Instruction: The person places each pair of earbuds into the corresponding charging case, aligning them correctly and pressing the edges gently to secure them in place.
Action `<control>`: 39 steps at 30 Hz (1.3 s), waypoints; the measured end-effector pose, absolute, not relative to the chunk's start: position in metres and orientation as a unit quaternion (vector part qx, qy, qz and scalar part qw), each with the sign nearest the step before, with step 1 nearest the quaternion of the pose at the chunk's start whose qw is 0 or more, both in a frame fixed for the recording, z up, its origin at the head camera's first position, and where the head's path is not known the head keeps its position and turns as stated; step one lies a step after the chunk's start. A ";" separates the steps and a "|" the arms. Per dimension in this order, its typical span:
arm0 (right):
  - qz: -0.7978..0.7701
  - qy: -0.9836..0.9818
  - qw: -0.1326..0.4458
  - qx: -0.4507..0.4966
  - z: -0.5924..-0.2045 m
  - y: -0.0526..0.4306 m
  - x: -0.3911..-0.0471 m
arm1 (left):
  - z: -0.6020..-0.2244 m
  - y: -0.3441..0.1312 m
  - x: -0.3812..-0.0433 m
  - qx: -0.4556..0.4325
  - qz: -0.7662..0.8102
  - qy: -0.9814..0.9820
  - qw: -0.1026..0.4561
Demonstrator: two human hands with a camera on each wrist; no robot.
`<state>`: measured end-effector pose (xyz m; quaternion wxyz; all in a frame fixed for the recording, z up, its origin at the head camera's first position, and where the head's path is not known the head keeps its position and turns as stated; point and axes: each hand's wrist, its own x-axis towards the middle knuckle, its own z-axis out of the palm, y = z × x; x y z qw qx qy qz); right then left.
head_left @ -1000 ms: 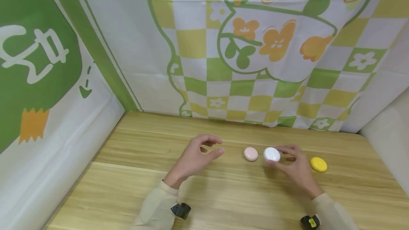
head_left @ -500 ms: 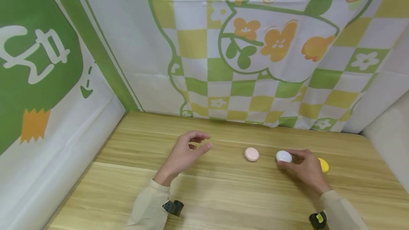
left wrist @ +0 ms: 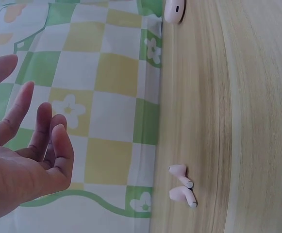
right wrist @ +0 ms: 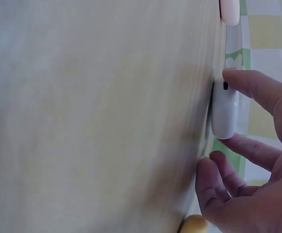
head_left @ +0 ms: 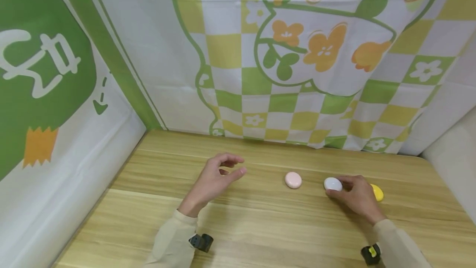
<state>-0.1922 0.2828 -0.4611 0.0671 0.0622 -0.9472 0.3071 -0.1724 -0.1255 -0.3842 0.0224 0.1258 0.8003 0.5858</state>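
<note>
My right hand (head_left: pixel 358 197) pinches a round white earbud case (head_left: pixel 332 184) between thumb and finger at the table surface. In the right wrist view this white case (right wrist: pixel 224 110) shows a small dark slot in its side. A round pink earbud case (head_left: pixel 293 180) lies to its left. Behind my right hand, a round yellow case (head_left: pixel 378 192) is partly hidden. My left hand (head_left: pixel 213 180) hovers over the table, fingers loosely bent and holding nothing. Beyond it in the left wrist view lie two pink earbuds (left wrist: pixel 181 194), which the hand hides from the head view.
The wooden table (head_left: pixel 260 235) meets a patterned green, yellow and white cloth (head_left: pixel 282 106) at the back. Another printed sheet (head_left: pixel 74 168) stands along the left side. Dark cameras (head_left: pixel 201 242) are strapped to both wrists.
The white case has moved right and away from the pink case, in my right hand. My left hand has drawn back to the left. Over the last half second both barely move.
</note>
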 end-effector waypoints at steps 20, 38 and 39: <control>0.226 -0.970 0.058 0.062 -0.447 0.287 -0.193 | -0.385 -0.130 -0.173 0.115 0.578 0.808 0.023; 0.327 -0.942 0.014 0.078 -0.436 0.211 -0.196 | -0.396 -0.140 -0.179 0.124 0.540 0.832 -0.031; 0.332 -0.940 0.010 0.077 -0.438 0.208 -0.198 | -0.397 -0.140 -0.179 0.128 0.538 0.832 -0.033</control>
